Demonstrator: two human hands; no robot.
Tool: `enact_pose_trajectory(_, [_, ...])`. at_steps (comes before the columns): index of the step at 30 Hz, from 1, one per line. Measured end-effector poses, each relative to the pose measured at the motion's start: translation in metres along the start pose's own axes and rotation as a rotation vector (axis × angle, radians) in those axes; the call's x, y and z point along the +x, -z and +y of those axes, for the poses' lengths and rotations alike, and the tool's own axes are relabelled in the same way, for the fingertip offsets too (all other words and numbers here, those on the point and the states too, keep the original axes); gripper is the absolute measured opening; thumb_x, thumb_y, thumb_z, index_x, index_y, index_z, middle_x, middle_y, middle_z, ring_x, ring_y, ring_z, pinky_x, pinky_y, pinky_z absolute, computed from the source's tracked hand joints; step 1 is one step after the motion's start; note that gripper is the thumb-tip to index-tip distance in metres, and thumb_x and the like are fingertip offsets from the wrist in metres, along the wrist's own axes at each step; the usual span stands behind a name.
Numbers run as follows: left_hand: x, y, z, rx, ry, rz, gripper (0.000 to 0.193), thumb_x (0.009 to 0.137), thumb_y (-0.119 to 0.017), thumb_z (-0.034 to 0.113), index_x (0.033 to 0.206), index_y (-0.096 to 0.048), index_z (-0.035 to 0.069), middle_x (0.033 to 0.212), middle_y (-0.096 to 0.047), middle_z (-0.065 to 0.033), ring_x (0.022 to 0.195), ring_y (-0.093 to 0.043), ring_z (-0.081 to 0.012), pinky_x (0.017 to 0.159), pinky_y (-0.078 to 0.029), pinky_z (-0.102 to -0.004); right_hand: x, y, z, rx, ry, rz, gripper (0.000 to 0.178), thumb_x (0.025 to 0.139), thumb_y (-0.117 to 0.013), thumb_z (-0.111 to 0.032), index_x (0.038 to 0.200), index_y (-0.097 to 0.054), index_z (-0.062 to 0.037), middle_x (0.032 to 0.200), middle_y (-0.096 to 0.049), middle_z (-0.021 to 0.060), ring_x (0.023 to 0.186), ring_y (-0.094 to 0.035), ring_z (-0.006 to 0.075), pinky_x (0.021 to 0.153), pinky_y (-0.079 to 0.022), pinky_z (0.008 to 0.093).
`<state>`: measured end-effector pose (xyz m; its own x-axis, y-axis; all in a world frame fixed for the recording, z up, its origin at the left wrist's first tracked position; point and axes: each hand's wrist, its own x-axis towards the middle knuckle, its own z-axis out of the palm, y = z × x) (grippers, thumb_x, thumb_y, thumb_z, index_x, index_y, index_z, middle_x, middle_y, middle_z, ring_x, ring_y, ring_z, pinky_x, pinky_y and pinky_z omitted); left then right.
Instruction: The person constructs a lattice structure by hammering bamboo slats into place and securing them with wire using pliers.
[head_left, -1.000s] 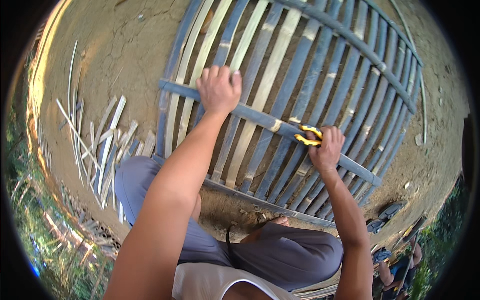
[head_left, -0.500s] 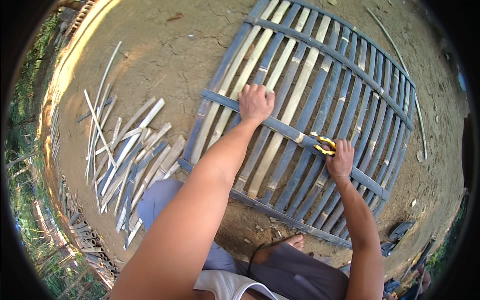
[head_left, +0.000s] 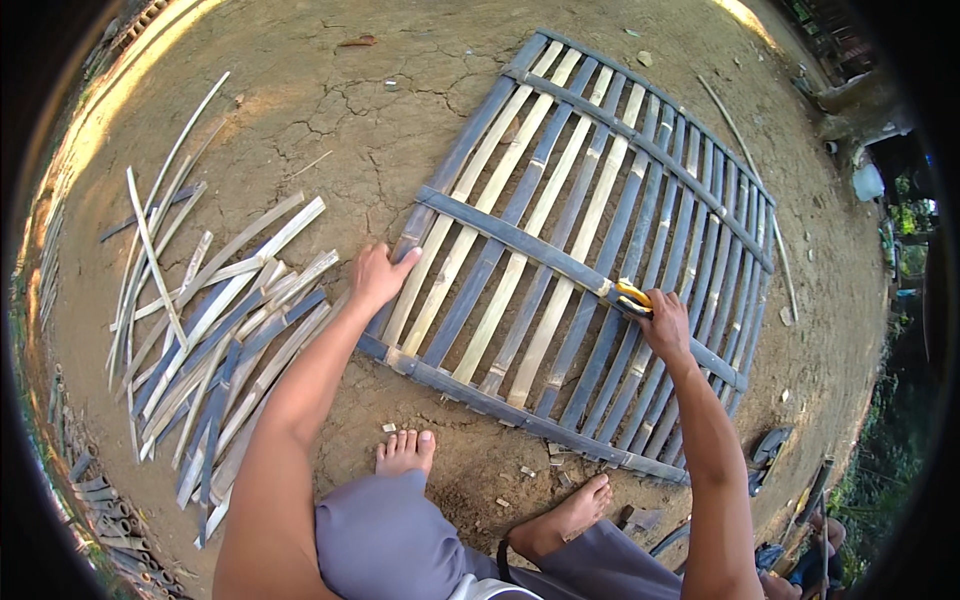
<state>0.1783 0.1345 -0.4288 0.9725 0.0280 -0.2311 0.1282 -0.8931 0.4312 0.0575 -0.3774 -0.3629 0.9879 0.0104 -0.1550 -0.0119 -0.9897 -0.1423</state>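
Gripping yellow tool [head_left: 631, 297] at crossbar [head_left: 540, 252] of slatted panel [head_left: 578, 238]: right hand [head_left: 667, 324], fingers clamped on tool. Left hand [head_left: 377, 278] at panel's left edge, finger closure cannot be told. Panel on ground [head_left: 300, 100], strips [head_left: 210, 325] left of it.

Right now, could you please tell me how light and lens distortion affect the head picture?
Head view: fisheye distortion seems to bow the bamboo slat panel, and the corners go black; head view: glare brightens the sunlit ground at upper left; head view: the bamboo strips look fairly sharp, while the foliage at lower right is dark and soft.
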Motion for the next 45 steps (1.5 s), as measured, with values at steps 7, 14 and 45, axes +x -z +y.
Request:
enact_pose_trajectory(7, [0.021, -0.011, -0.017, -0.171, 0.053, 0.112, 0.068, 0.098, -0.058, 0.06, 0.08, -0.068, -0.005, 0.086, -0.067, -0.0292, 0.085, -0.067, -0.0468, 0.079, -0.05, -0.0553, 0.016, -0.029, 0.007, 0.185, -0.265, 0.33, 0.03, 0.082, -0.083, -0.026, 0.101, -0.067, -0.0089, 0.093, -0.07, 0.0165, 0.09, -0.067, 0.0405, 0.08, -0.052, 0.049])
enact_pose_trajectory(14, [0.124, 0.047, 0.003, -0.144, 0.024, 0.084, 0.067, 0.097, -0.057, 0.062, 0.077, -0.074, 0.0, 0.077, -0.069, -0.0288, 0.076, -0.07, -0.0446, 0.07, -0.051, -0.0531, 0.105, -0.014, -0.026, 0.151, -0.564, 0.522, 0.043, 0.083, -0.081, -0.053, 0.095, -0.073, -0.0123, 0.086, -0.073, 0.0172, 0.085, -0.071, 0.0412, 0.073, -0.053, 0.0511])
enact_pose_trajectory(45, [0.367, -0.062, 0.243, -0.017, -0.509, 0.097, 0.047, 0.088, -0.075, 0.036, 0.061, -0.048, 0.008, 0.063, -0.048, -0.0089, 0.063, -0.049, -0.0312, 0.058, -0.04, -0.0442, 0.307, -0.031, -0.017, 0.153, -0.465, 0.277, 0.032, 0.087, -0.081, -0.026, 0.105, -0.063, -0.0061, 0.13, -0.056, 0.015, 0.12, -0.05, 0.0385, 0.102, -0.038, 0.0532])
